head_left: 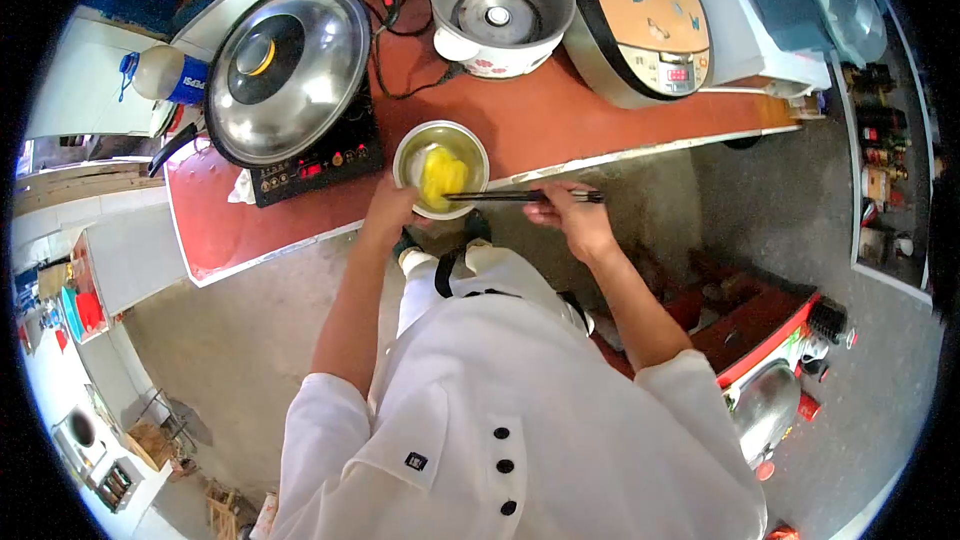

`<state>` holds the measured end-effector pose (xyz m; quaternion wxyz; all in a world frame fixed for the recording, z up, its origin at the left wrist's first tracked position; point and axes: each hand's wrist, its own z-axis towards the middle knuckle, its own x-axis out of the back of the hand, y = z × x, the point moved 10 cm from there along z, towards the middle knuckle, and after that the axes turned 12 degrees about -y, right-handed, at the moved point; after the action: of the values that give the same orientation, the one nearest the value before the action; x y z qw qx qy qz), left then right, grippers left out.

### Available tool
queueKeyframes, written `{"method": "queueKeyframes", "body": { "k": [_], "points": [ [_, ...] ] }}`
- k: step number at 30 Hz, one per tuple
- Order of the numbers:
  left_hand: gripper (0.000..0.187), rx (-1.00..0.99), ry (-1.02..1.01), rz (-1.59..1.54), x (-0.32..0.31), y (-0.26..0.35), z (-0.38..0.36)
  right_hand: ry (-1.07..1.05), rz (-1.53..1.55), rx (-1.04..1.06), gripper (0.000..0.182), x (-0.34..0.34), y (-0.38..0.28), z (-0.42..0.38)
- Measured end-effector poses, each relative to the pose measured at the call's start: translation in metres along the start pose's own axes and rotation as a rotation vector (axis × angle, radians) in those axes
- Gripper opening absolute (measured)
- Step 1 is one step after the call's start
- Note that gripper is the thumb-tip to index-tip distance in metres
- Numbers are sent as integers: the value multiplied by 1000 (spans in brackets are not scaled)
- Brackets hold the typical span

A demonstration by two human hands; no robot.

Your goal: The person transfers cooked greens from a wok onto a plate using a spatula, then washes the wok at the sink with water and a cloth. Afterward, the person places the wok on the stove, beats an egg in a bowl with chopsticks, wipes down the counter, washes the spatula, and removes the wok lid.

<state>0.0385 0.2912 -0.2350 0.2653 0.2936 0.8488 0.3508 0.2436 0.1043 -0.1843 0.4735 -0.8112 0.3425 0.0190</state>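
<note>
My left hand (pixel 394 208) grips the near left side of a small metal bowl (pixel 412 153), which is held at the counter's front edge. Bright yellow contents (pixel 443 175), looking like egg, lie in the bowl. Dark chopsticks (pixel 510 196) are in my right hand (pixel 572 216), its fingers closed around them. Their tips reach over the bowl's near rim into the yellow contents. Part of my left hand's fingers is hidden by the bowl.
On the red counter (pixel 590 135) stand a lidded wok (pixel 310 100) on an induction cooker (pixel 330 165), an open electric pot (pixel 500 60) and a rice cooker (pixel 650 20). A bottle (pixel 165 75) stands left of the wok. A cable (pixel 378 50) runs behind the bowl.
</note>
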Motion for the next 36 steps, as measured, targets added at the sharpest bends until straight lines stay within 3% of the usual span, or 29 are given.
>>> {"method": "queueKeyframes", "body": {
  "k": [2, 5, 7, 10, 12, 14, 16, 22, 24, 25, 28, 32, 34, 36],
  "points": [
    [48, 45, 44, -16, -1, 3, -9, 165, 70, 104, 25, 17, -24, 0],
    [48, 8, 16, -5, 0, 3, -1, -3, 39, -46, 26, -2, -2, -2],
    [49, -10, 9, -14, -2, 12, -2, 171, 37, 134, 29, 15, -32, -2],
    [52, -17, 48, 54, -9, 30, -16, 40, 17, -39, 32, -6, -7, -3],
    [53, 21, 20, 59, -8, 25, -10, 219, 65, 29, 31, 15, -25, -4],
    [53, 5, 78, 36, -3, 25, -15, 169, -3, 90, 29, 10, -22, -3],
    [54, -2, 41, 88, -3, 24, -6, 46, -24, -30, 26, -3, -10, -1],
    [45, 8, 61, 82, 6, 11, 1, -11, -55, -46, 25, -11, -14, 1],
    [44, -14, 86, 91, 10, 13, -2, 160, 0, 66, 26, 6, -26, 0],
    [43, -33, 90, 106, 8, 17, -4, 1, -32, -56, 26, -9, -10, 1],
    [42, -51, 61, 34, 10, 10, 3, 155, -40, 45, 27, 3, -33, -4],
    [42, -50, 56, 91, 1, 25, -1, 4, -39, 0, 26, -9, -12, -1],
    [41, -32, 87, 53, 1, 32, -12, 201, 38, 93, 25, 10, -31, -2],
    [41, -26, 97, 66, 10, 20, -8, -6, 6, -58, 26, -9, -2, 0]
  ]
}}
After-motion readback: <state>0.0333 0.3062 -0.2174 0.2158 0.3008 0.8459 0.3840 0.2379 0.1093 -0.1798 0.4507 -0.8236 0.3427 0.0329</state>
